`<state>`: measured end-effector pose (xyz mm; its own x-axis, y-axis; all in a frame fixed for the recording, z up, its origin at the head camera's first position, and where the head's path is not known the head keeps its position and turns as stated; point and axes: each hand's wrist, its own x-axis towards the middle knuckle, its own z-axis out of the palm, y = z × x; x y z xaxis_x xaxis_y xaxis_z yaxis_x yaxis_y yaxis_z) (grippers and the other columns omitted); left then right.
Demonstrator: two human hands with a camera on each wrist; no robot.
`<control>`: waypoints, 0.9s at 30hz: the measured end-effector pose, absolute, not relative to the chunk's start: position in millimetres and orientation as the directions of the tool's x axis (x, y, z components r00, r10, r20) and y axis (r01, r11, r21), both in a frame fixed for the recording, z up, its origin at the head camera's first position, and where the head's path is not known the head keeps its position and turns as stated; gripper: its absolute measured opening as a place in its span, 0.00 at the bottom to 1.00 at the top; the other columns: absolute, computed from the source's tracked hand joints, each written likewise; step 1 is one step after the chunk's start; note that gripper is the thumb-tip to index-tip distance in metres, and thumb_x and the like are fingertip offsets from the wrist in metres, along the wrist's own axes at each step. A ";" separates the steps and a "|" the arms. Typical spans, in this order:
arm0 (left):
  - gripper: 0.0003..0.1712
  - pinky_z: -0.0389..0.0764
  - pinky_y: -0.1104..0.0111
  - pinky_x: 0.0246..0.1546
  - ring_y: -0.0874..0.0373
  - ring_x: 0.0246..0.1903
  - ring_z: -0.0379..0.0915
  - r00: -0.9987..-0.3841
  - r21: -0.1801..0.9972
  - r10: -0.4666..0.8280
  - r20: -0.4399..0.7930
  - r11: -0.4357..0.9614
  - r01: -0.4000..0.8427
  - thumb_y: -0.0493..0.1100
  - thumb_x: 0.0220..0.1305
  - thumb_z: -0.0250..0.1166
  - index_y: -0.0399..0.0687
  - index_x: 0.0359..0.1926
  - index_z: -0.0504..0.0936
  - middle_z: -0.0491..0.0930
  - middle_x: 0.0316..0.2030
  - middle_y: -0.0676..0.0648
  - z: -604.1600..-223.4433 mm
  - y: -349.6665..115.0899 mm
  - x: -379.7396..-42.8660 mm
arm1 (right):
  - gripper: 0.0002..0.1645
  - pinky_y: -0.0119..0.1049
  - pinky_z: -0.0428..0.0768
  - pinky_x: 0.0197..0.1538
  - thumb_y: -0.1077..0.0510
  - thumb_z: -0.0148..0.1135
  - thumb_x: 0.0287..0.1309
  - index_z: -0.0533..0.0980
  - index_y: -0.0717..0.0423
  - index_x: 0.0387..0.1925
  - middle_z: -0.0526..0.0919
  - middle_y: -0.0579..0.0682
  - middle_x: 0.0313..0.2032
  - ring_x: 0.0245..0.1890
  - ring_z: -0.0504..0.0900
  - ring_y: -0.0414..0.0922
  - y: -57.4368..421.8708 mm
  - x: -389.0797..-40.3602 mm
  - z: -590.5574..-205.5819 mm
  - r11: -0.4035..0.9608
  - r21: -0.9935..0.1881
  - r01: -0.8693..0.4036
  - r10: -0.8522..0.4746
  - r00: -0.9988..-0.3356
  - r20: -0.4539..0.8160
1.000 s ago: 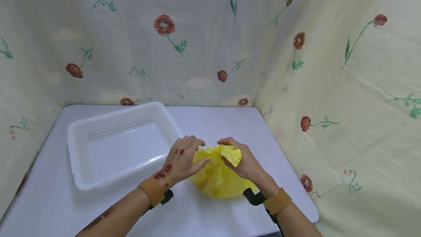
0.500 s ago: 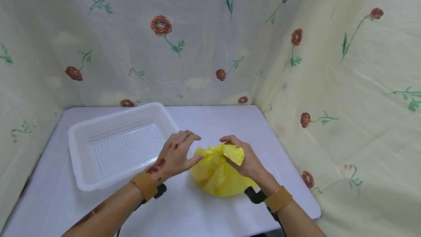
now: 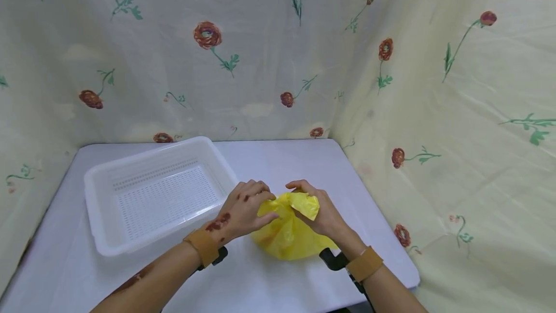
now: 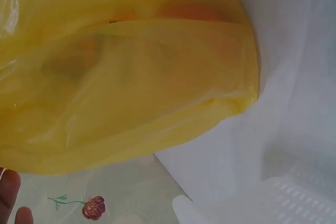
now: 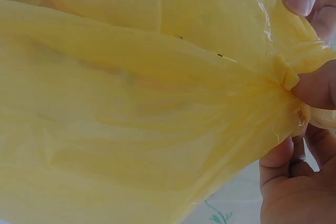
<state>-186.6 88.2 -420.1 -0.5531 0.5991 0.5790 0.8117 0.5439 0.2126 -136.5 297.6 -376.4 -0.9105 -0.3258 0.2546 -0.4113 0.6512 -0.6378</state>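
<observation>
A yellow plastic bag [image 3: 288, 240] sits on the table, its top gathered into a twisted neck. My right hand [image 3: 323, 214] pinches that neck between thumb and fingers, with a loose flap of film above the grip. In the right wrist view the right thumb [image 5: 317, 85] presses on the bunched plastic. My left hand [image 3: 245, 211] is at the bag's left side, thumb and fingers spread apart close to the film. Through the bag [image 4: 131, 93] in the left wrist view, blurred orange and darker shapes show; what they are is hidden.
A white perforated plastic basket [image 3: 97, 206] stands on the left of the white table [image 3: 243, 284], near my left hand. Flower-printed cloth [image 3: 256, 52] hangs behind the table and along both sides.
My left hand draws slightly away from the bag, then comes back to its upper left side. The right hand keeps its grip on the neck throughout.
</observation>
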 end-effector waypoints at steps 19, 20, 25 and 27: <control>0.08 0.72 0.71 0.38 0.62 0.37 0.71 -0.561 0.199 0.611 0.559 0.558 0.806 0.48 0.60 0.67 0.50 0.33 0.85 0.79 0.35 0.55 -421.9 95.6 -184.3 | 0.30 0.36 0.79 0.46 0.73 0.65 0.50 0.69 0.59 0.56 0.80 0.54 0.45 0.41 0.79 0.47 301.9 -133.4 -381.0 0.640 -0.613 -0.464 -0.362 -0.885 0.292; 0.08 0.72 0.71 0.39 0.62 0.37 0.71 -0.562 0.197 0.612 0.556 0.560 0.805 0.49 0.60 0.67 0.50 0.33 0.85 0.79 0.35 0.55 -421.5 95.7 -184.4 | 0.30 0.38 0.79 0.48 0.72 0.66 0.50 0.69 0.60 0.56 0.79 0.54 0.46 0.43 0.79 0.47 301.9 -133.3 -380.9 0.644 -0.610 -0.462 -0.360 -0.886 0.292; 0.07 0.72 0.71 0.38 0.62 0.37 0.71 -0.566 0.197 0.608 0.556 0.565 0.801 0.48 0.59 0.67 0.50 0.33 0.85 0.79 0.35 0.55 -418.7 95.9 -184.9 | 0.30 0.39 0.78 0.51 0.69 0.66 0.51 0.69 0.58 0.57 0.78 0.54 0.51 0.46 0.78 0.48 301.9 -132.5 -380.5 0.638 -0.648 -0.416 -0.335 -0.908 0.252; 0.07 0.72 0.71 0.38 0.62 0.37 0.71 -0.569 0.201 0.605 0.556 0.567 0.799 0.48 0.59 0.68 0.50 0.33 0.85 0.79 0.35 0.55 -418.1 96.0 -185.0 | 0.31 0.38 0.78 0.51 0.69 0.66 0.51 0.69 0.56 0.57 0.77 0.53 0.52 0.46 0.77 0.47 302.2 -132.0 -380.5 0.621 -0.680 -0.389 -0.326 -0.918 0.227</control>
<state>-185.0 96.0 -418.1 -0.5691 0.6053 0.5565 0.7990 0.5668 0.2006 -132.0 302.2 -380.5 -0.9176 -0.3259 0.2274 -0.3892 0.6209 -0.6805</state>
